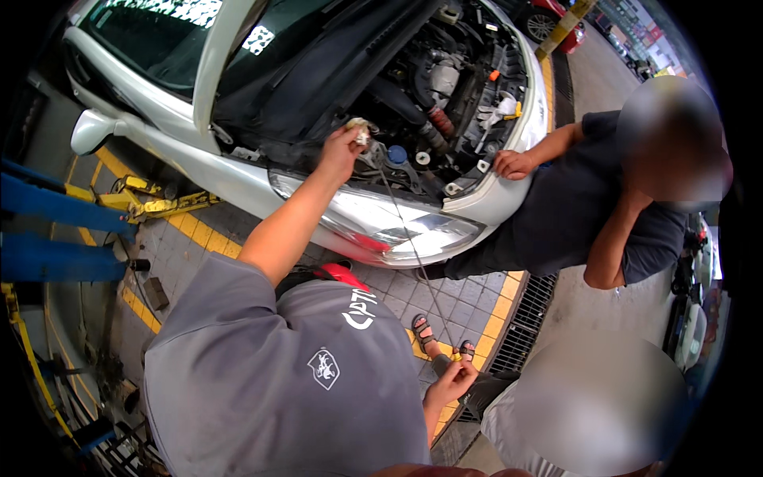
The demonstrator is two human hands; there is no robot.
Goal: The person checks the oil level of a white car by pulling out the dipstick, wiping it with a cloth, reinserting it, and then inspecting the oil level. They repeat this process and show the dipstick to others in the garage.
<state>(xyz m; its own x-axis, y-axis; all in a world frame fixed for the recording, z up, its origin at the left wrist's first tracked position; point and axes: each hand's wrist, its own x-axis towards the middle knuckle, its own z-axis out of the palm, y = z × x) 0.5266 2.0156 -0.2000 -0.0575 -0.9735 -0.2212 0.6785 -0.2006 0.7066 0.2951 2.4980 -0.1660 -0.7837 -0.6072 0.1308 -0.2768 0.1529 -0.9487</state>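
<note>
My left hand [342, 153] reaches over the front fender and is closed on a crumpled white rag [361, 132] above the engine bay [429, 103]. Lower right, my right hand [451, 381] pinches the yellow handle [455, 357] of a long thin dipstick [414, 243]. The dipstick stretches in front of the headlight [421, 237], up toward the rag. Whether its far end lies inside the rag is too small to tell. A blue round cap [397, 154] sits in the engine bay beside my left hand.
A person in dark clothes [572, 191] stands at the bumper, one hand [515, 164] on the car's front edge. Another person in a light shirt [509, 429] is close at lower right. A blue and yellow car lift [63, 199] stands left. A floor grate [517, 334] runs along yellow tiles.
</note>
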